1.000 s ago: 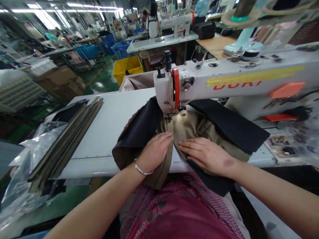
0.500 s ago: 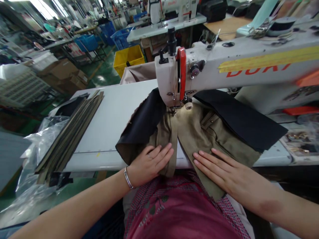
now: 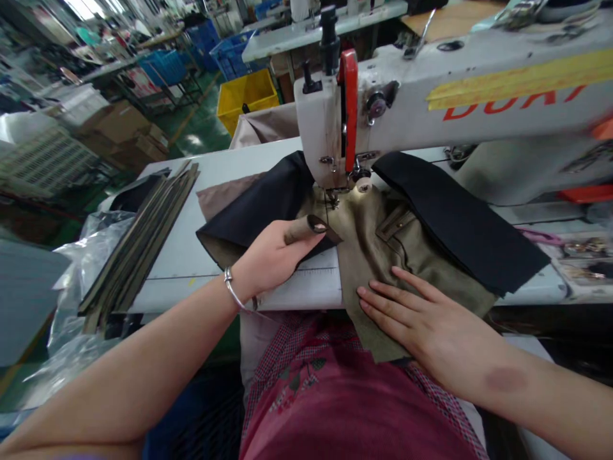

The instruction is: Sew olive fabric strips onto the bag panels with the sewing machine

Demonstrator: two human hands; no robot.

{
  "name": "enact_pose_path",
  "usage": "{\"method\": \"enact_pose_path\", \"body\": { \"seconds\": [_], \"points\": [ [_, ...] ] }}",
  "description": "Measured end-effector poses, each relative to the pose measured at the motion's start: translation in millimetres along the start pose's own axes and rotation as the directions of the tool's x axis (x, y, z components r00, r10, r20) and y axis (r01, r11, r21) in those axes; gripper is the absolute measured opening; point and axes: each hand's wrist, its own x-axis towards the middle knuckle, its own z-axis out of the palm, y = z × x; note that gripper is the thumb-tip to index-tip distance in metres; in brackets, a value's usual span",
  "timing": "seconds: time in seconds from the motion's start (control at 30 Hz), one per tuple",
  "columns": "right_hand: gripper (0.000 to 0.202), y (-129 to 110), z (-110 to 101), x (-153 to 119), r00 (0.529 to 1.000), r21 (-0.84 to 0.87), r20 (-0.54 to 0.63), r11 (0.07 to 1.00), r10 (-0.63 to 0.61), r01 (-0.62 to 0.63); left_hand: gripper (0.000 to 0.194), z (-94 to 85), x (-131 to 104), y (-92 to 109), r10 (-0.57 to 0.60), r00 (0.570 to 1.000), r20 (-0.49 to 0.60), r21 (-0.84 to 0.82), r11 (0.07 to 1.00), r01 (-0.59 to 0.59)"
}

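Observation:
An olive fabric piece [image 3: 357,255] with a black panel [image 3: 454,217] lies under the needle area of a sewing machine [image 3: 330,128]. My left hand [image 3: 271,255] is closed on the left part of the fabric, just in front of the presser foot [image 3: 332,200]; a folded olive edge curls up over its fingers. Beside that hand, the black side of the left part [image 3: 268,204] faces up. My right hand [image 3: 412,310] rests flat and open, fingers spread, on the olive fabric, below a stitched tab [image 3: 398,223].
A bundle of olive strips [image 3: 143,236] lies at the left end of the white table [image 3: 177,291], beside clear plastic [image 3: 90,243]. Small metal parts sit in a tray [image 3: 587,255] at the right. Beyond the table stands a yellow bin [image 3: 246,96].
My left hand has gone from lying flat on the olive fabric to gripping it, lifting and folding it toward the machine. A mauve-brown layer now shows at the left. My right hand stays flat.

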Motion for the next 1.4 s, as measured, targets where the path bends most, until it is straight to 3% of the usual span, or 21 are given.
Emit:
{"method": "enact_pose_path", "body": {
  "seconds": [0.13,0.5,0.73,0.8,0.87,0.97,1.1,1.23,1.4],
  "points": [
    [0.055,2.6,-3.6,4.8,0.998,-0.003,0.056,1.000,-0.003,0.003,0.038,12.4,10.3,-7.2,-0.069,0.986,0.150,0.032,0.997,0.064],
    [0.055,3.9,-6.6,6.5,0.999,-0.022,0.029,1.000,-0.016,0.016,0.031,15.0,20.1,-9.0,-0.088,0.985,0.146,0.007,0.996,0.088],
    [0.050,3.4,-4.2,4.7,1.000,-0.016,0.028,1.000,-0.003,0.003,0.039,15.4,15.2,-12.1,-0.079,0.978,0.195,0.141,0.989,0.052],
    [0.049,1.8,-2.9,3.8,1.000,-0.016,0.022,1.000,0.020,-0.019,0.033,18.9,5.2,-10.5,-0.050,0.965,0.258,0.253,0.967,-0.017],
    [0.052,0.1,-1.1,2.9,0.999,-0.024,0.025,0.999,0.041,-0.040,0.028,25.3,-8.4,-10.9,0.031,0.937,0.349,0.361,0.918,-0.165],
    [0.057,-1.9,1.4,2.0,0.999,-0.052,0.023,0.998,0.045,-0.044,0.064,37.6,-28.0,-15.4,0.111,0.895,0.432,0.498,0.798,-0.340],
    [0.059,-3.4,2.3,2.4,1.000,-0.091,0.006,0.995,0.030,-0.029,0.070,48.7,-41.4,-20.8,0.136,0.900,0.414,0.598,0.704,-0.382],
    [0.054,-2.8,1.0,5.4,0.999,-0.124,-0.028,0.992,0.026,-0.030,0.065,52.2,-43.2,-26.0,0.222,0.883,0.415,0.571,0.691,-0.442],
    [0.054,2.7,1.1,10.7,1.000,-0.119,-0.016,0.993,0.024,-0.026,0.066,51.6,-35.8,-31.6,0.241,0.881,0.407,0.560,0.696,-0.449]
  ]
}}
